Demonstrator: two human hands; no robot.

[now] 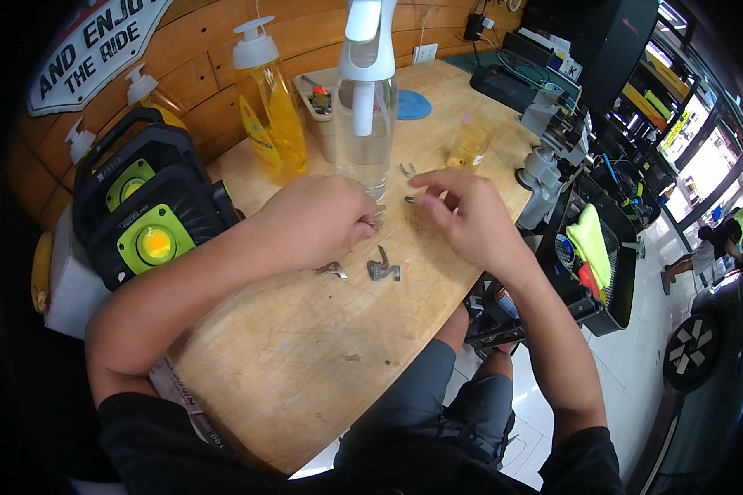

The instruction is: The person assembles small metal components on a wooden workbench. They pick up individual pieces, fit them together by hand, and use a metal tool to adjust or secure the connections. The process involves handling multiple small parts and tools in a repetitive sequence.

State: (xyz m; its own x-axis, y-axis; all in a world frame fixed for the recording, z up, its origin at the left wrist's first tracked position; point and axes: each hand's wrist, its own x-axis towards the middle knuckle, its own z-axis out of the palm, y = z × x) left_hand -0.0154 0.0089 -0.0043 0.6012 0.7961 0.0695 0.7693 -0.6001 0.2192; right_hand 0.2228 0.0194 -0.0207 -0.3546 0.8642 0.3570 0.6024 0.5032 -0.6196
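My left hand [326, 219] is closed over the middle of the wooden table [285, 351], its fingertips pinched at a small grey metal clip [378, 218]. To the right, my right hand [466, 214] is slightly curled, with a gap between thumb and index finger. Beside its thumb tip is a small dark metal piece [409, 199], and a U-shaped metal clip [407, 170] lies just beyond the index finger. Nearer to me lie a bent grey metal clip [383, 266] and another metal piece [333, 270], partly hidden by my left hand.
Behind my hands stand a clear spray bottle [365, 157], a yellow pump bottle [270, 124] and an amber container [470, 142]. Black-and-green work lights [153, 239] sit at left. A tool cart [607, 272] with a bright green cloth [588, 243] adjoins the table's right side.
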